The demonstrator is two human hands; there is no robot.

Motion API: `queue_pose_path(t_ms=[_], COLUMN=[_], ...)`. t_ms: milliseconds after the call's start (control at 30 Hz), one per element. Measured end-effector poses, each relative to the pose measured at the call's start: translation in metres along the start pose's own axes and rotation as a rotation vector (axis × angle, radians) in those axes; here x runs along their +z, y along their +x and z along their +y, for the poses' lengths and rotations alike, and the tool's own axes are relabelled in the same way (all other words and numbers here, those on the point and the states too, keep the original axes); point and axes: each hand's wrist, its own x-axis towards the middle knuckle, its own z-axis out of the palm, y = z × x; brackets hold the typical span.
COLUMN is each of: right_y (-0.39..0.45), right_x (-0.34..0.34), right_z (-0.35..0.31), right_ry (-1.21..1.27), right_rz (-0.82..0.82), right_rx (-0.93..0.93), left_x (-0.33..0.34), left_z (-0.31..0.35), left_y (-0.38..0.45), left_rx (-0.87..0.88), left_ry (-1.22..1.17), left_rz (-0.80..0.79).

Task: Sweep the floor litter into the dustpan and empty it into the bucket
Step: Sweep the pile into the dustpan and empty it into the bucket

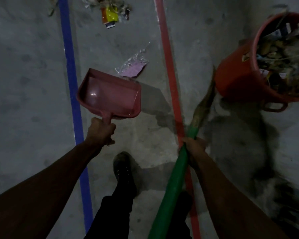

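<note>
My left hand (101,131) grips the handle of a pink dustpan (109,95), held above the floor with nothing visible in its tray. My right hand (194,146) is closed around the green handle of a broom (171,185), whose brown bristle head points up toward the bucket. A red bucket (238,80) stands at the right, filled with dry litter. On the floor ahead lie a pink wrapper in clear plastic (132,68) and, at the top, a pile of litter with a yellow-orange packet (110,13).
The grey concrete floor carries a blue line (72,87) on the left and a red line (171,80) on the right. My dark shoe (123,168) and trouser leg are at the bottom centre. Dark smudges and debris lie at the lower right.
</note>
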Motion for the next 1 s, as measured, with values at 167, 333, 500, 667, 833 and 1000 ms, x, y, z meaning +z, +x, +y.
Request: queue_pose_path(t_ms=[167, 333, 500, 667, 833, 1000], right_y=[-0.023, -0.060, -0.091, -0.109, -0.106, -0.109], right_x=[0.079, 0.176, 0.200, 0.151, 0.124, 0.164], right_z=[0.002, -0.024, -0.079, -0.077, -0.023, 0.005], right_ry=[-0.177, -0.318, -0.263, -0.180, -0.172, -0.291], right_rz=[-0.249, -0.409, -0.454, -0.393, -0.248, -0.344], right_rx=[-0.011, -0.127, -0.258, -0.279, -0.100, -0.030], left_x=[-0.022, -0.038, -0.055, -0.073, -0.090, -0.101], left_z=[-0.009, -0.014, -0.018, -0.019, -0.014, -0.016], left_y=[0.009, 0.017, 0.023, 0.018, 0.014, 0.019], left_rx=[-0.019, 0.010, -0.017, 0.007, -0.043, -0.024], left_ry=[0.075, 0.150, 0.029, -0.024, -0.032, -0.018], left_rz=[0.102, 0.213, 0.270, 0.255, 0.234, 0.292])
